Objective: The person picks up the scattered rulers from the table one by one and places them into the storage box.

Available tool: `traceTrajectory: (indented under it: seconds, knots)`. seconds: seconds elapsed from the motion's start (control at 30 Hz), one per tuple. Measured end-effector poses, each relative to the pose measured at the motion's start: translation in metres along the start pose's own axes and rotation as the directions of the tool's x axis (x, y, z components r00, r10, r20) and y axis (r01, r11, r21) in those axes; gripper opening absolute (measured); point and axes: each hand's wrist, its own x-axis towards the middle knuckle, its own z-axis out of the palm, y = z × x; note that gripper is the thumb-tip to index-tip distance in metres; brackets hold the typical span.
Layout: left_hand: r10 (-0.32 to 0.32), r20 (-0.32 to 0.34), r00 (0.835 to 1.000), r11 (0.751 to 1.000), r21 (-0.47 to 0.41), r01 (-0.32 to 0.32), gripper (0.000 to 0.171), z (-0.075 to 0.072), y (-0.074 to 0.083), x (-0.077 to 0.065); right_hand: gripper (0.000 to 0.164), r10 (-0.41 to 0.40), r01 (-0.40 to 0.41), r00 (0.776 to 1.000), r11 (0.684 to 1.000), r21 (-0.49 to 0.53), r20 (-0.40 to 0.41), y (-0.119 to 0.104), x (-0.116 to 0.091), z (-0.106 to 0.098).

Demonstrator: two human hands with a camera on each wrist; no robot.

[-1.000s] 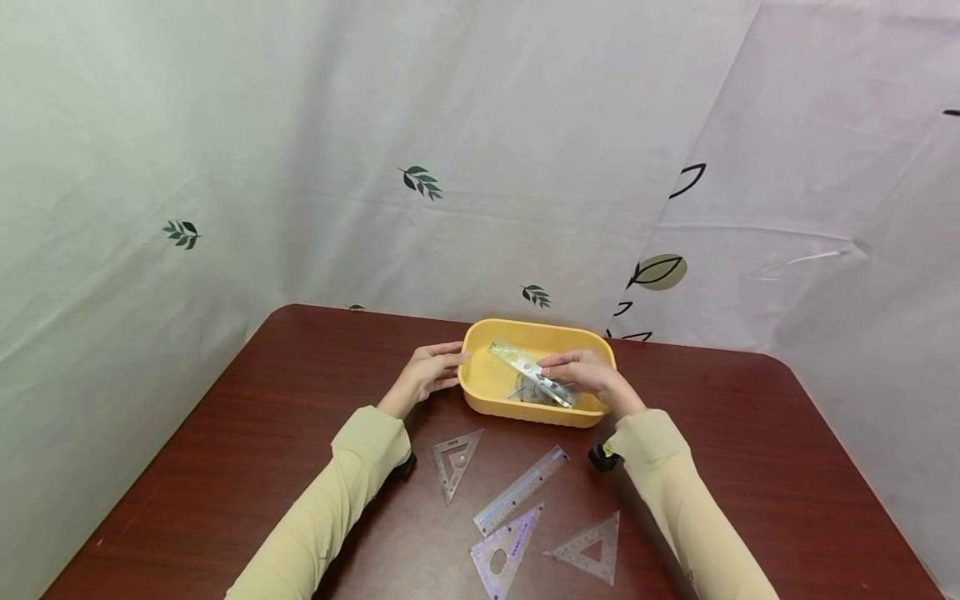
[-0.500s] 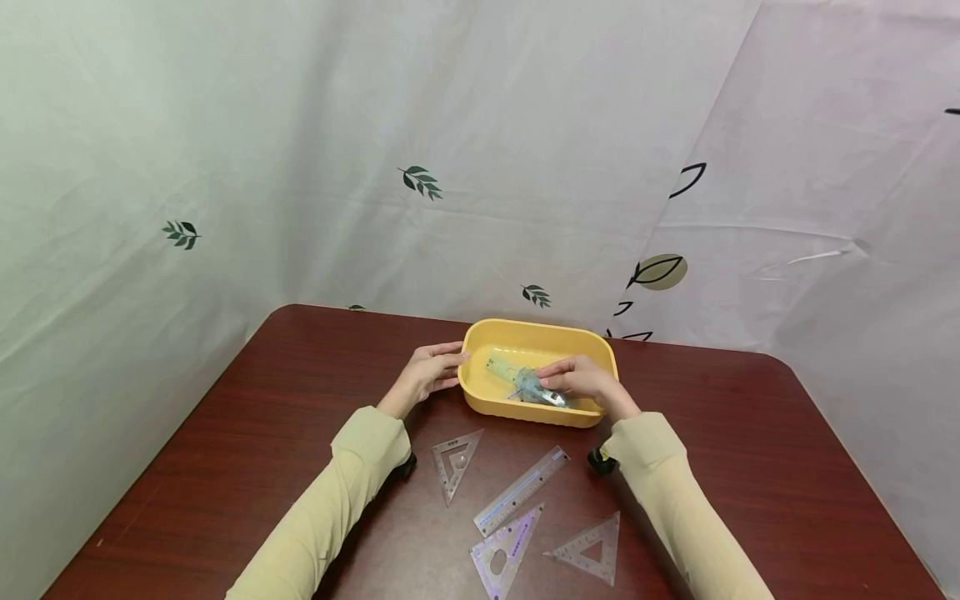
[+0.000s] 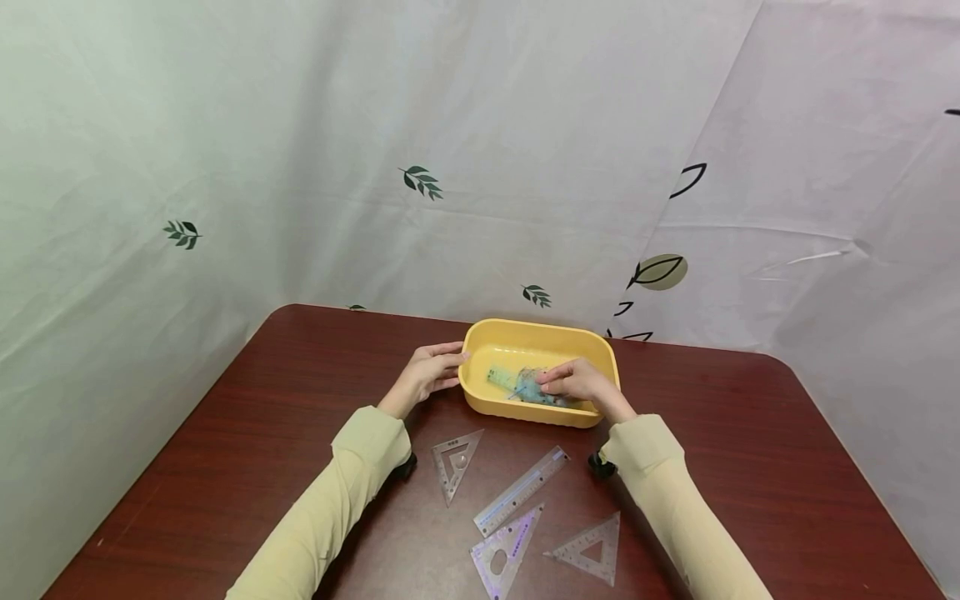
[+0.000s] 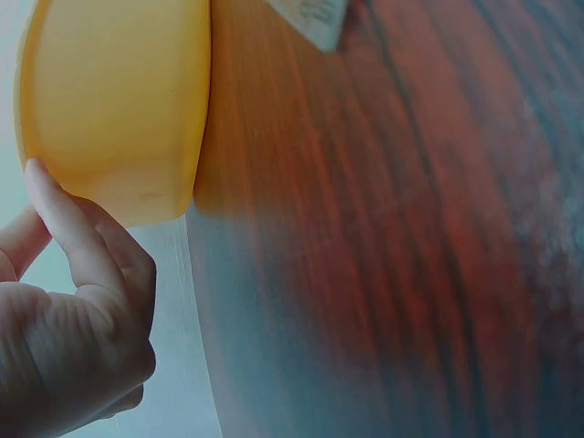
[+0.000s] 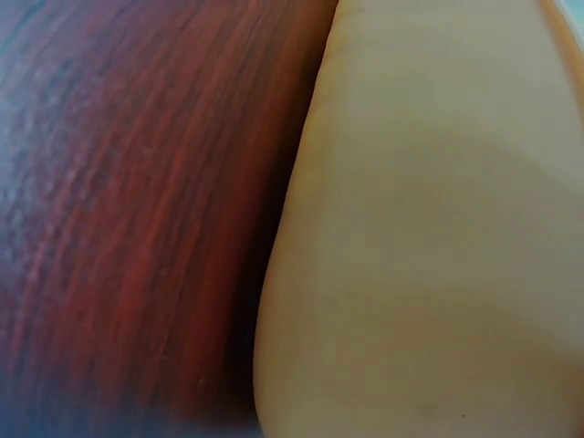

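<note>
My left hand (image 3: 426, 375) grips the near-left end of a yellow plastic basin (image 3: 483, 407), its thumb at the rim and the other fingers on the outer wall. The left wrist view shows the thumb tip right at the basin's edge. Inside the basin, my right hand (image 3: 581, 383) pinches a bluish clear plastic piece (image 3: 528, 387) with a rounded outline, low over the floor. A pale green clear ruler end (image 3: 501, 377) sticks out to the left of it. The right wrist view has only the basin's outer wall (image 5: 429, 210) and the table; the hand is hidden there.
In front of the basin, on the dark red table (image 3: 225, 467), lie a clear set square (image 3: 442, 467), a clear ruler (image 3: 521, 492), a purple-marked set square (image 3: 516, 533) and another clear set square (image 3: 609, 546). A patterned white curtain (image 3: 480, 167) hangs behind.
The shiny clear ruler in the basin has gone from slanting across to lying lower, mostly covered by the bluish piece under the right fingers. The right hand has lowered slightly; the left stays put.
</note>
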Motion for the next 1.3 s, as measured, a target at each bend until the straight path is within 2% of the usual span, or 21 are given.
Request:
traceTrajectory:
  seconds: [0.23, 0.53, 1.03, 1.3]
  knots:
    - [0.002, -0.003, 1.0, 1.0, 0.0, -0.002, 0.048, 0.0003, -0.0002, 0.0012, 0.022, -0.015, 0.012, 0.999, 0.997, -0.081, -0.04, -0.0026, -0.0001, 0.0017]
    - [-0.002, -0.02, 1.0, 1.0, 0.009, 0.002, 0.048, 0.0003, 0.0012, 0.0017, 0.019, 0.022, -0.033, 0.996, 0.992, -0.124, -0.084, -0.0036, 0.0012, 0.0045]
    - [-0.004, -0.016, 1.0, 1.0, 0.003, 0.004, 0.049, 0.0001, -0.0001, 0.0023, 0.02, 0.027, -0.032, 0.997, 0.998, -0.062, -0.076, 0.0, 0.0003, 0.0065]
    - [0.021, -0.001, 1.0, 1.0, -0.002, -0.021, 0.049, -0.0008, 0.0008, -0.0019, 0.022, -0.028, 0.024, 0.996, 0.998, -0.054, -0.085, -0.0038, -0.0037, 0.0076]
